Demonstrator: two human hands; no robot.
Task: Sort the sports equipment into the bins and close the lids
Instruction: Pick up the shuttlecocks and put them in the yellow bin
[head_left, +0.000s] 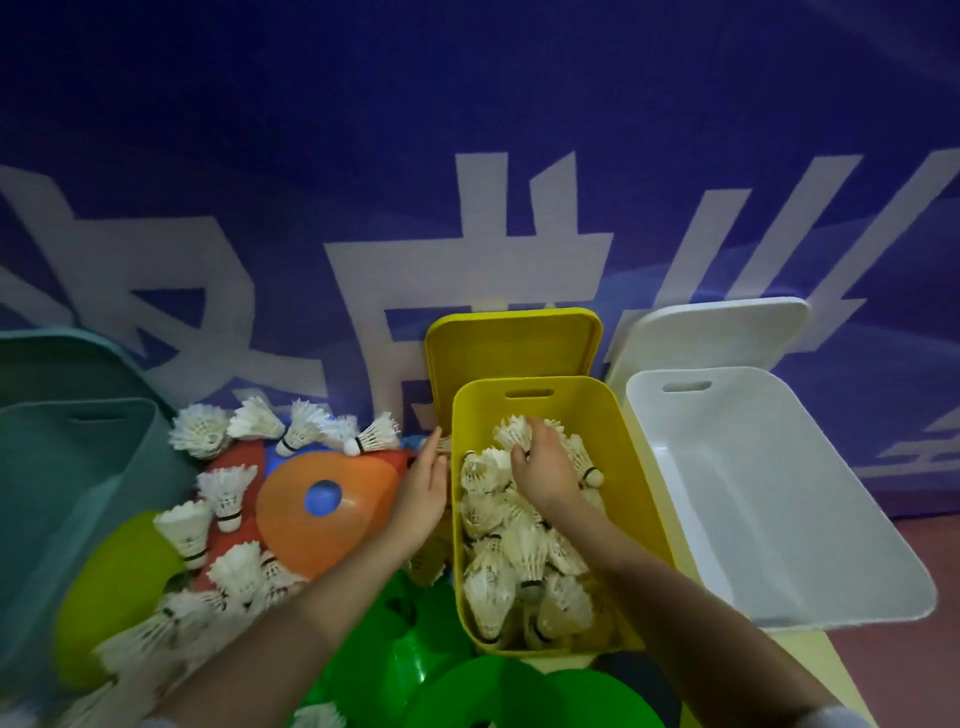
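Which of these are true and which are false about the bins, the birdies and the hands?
1. The yellow bin has shuttlecocks in it. True.
2. The white bin is full of shuttlecocks. False: nothing shows inside it.
3. The right hand is inside the yellow bin, its fingers curled on a shuttlecock. True.
4. The yellow lid is shut on its bin. False: it stands up behind the open bin.
5. The left hand holds the orange cone. False: it lies with straight fingers by the yellow bin's outer wall.
6. Loose shuttlecocks lie on the cones left of the yellow bin. True.
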